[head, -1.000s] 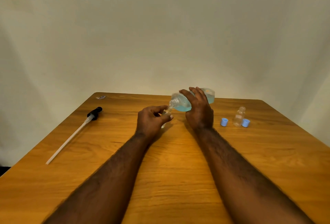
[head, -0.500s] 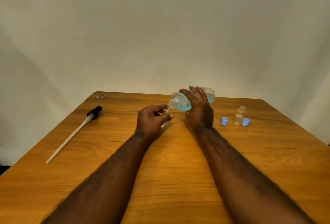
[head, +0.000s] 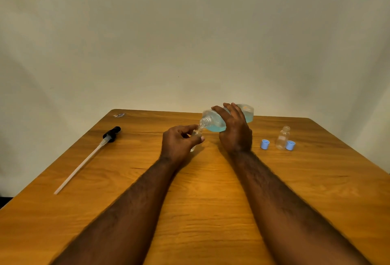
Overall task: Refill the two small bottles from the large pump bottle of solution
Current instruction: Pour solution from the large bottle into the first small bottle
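Observation:
My right hand (head: 236, 132) grips the large clear bottle (head: 213, 121) of blue solution, tipped on its side with its open neck pointing left and down. The neck meets the mouth of a small clear bottle (head: 196, 134) that my left hand (head: 179, 144) pinches upright on the table; most of that bottle is hidden by my fingers. A second small clear bottle (head: 282, 138) stands uncapped at the right, between two blue caps, one on its left (head: 264, 144) and one on its right (head: 290, 145).
The pump head with its long white tube (head: 84, 160) lies on the wooden table (head: 200, 190) at the left, black top toward the back. A small sticker (head: 119, 115) sits at the far left corner. A plain wall stands behind the table.

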